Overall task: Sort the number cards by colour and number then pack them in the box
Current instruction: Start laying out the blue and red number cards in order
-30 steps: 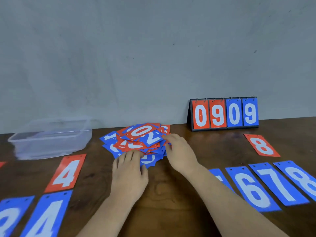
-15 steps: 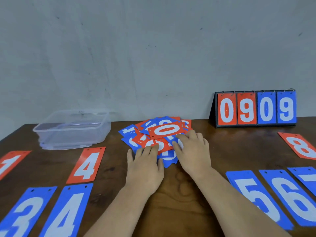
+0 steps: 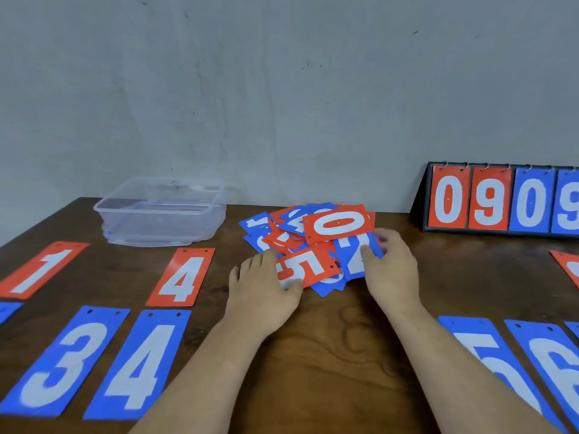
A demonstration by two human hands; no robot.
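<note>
- Number cards (image 3: 313, 242) are lying in a loose red-and-blue heap at mid-desk (image 3: 329, 355), just ahead of both hands. The box (image 3: 163, 211) is standing back-left, well apart from the heap.
- Left hand (image 3: 263, 289) is pinching the red 5 card (image 3: 308, 267) by its left end, thumb lying on the near corner, fingers curling at the edge.
- Right hand (image 3: 388, 270) is lying spread and gripping nothing, fingertips pressing a blue card (image 3: 355, 261) on the heap's right side.
- Red 5 card is lying crosswise, long axis running left to right, punched end pointing toward the right hand.
- I'm judging the left hand nearer the gap right of the red 4 card (image 3: 181, 277). The card is needing a quarter turn to match that row.
</note>
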